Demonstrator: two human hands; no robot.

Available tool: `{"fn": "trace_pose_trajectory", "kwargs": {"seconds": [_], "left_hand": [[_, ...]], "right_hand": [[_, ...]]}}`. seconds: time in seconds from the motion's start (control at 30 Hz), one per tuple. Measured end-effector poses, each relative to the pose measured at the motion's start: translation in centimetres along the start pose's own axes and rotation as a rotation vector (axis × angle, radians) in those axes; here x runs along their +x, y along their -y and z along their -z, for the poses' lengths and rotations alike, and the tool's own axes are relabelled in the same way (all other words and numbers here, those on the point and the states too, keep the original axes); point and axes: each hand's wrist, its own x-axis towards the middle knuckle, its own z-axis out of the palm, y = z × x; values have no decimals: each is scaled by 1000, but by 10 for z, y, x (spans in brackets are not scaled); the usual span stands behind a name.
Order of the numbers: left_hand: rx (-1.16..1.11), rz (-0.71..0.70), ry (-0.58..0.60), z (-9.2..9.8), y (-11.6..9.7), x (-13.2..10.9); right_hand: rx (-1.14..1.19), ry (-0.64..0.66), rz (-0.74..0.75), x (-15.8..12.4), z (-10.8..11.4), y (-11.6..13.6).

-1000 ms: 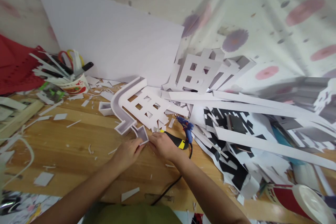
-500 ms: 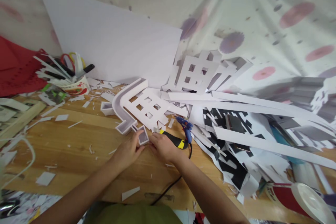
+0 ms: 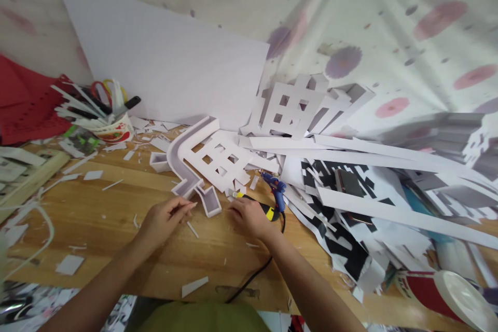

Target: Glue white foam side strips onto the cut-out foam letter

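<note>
My left hand [image 3: 165, 220] is closed in a pinch just left of the white foam-board letter shape [image 3: 182, 161]. What its fingertips hold, if anything, is too small to make out. That shape has raised side walls, a curved upper part and a small squared end [image 3: 211, 202] between my hands. My right hand [image 3: 249, 216] hovers low at the right of this end, fingers together and bent down, thumb hidden. It partly covers a black-and-yellow tool handle [image 3: 270, 212]. A thin white strip [image 3: 192, 229] lies below my left fingertips.
A blue glue gun [image 3: 276, 189] with a black cord lies at the right. Behind stand a cut-out panel [image 3: 220, 161] and a large white board [image 3: 167, 57]. A tub of tools [image 3: 116, 129] is at the left; long white strips [image 3: 389, 213] and black-patterned paper spread at the right.
My left hand has let go of the squared end and moved left and slightly down. My right hand has drawn a little to the right, away from it. The letter shape stays put.
</note>
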Motion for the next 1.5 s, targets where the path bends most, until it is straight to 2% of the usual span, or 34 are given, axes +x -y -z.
{"fn": "trace_pose_trajectory", "kwargs": {"seconds": [0.17,0.33,0.47,0.63,0.77,1.1,1.5], "left_hand": [[54,46,100,-14,-9,-1],[0,84,81,-20,-1,0],[-140,171,104,-19,8,1],[-139,210,140,-25,-2,4],[-136,200,225,-34,-13,9],[-280,447,433,-45,-8,20],[-343,370,540,-42,-4,22]], "right_hand": [[12,29,-45,8,-4,9],[37,72,-9,14,-3,13],[29,90,-29,11,-1,11],[54,69,-25,9,-2,9],[46,92,-16,14,-2,11],[-67,133,78,25,-2,12],[-168,176,36,27,-4,20]]}}
